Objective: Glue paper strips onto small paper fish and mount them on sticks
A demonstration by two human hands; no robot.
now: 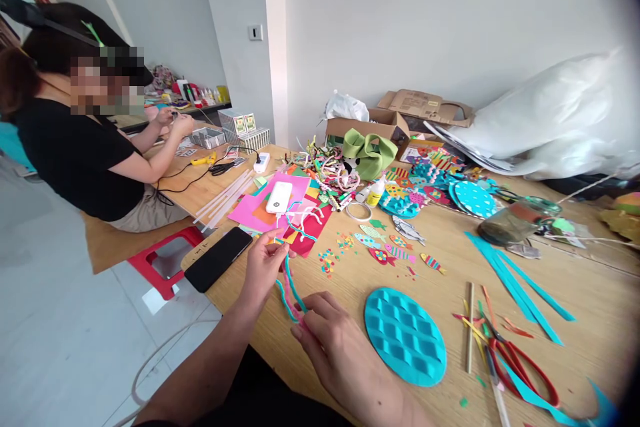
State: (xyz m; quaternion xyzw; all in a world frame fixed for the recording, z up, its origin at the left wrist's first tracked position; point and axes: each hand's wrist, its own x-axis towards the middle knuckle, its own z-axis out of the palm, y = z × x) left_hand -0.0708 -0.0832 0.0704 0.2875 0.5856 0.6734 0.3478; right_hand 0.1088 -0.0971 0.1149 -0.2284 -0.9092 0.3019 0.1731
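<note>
Pink and turquoise pipe cleaners stretch between my hands over the table's front edge. My left hand pinches their upper part between thumb and fingertips. Lower down, my right hand is closed round the bottom ends, and its fingers partly hide them. To the right of my right hand lies a turquoise oval with a woven, raised checker surface. More pipe cleaners, pink, white and blue, rest on coloured paper sheets beyond my left hand.
A black phone lies at the left edge. Cut-out paper fish, red-handled scissors, turquoise strips and a glass jar are spread to the right. Glue bottles stand behind. Another person sits working at left.
</note>
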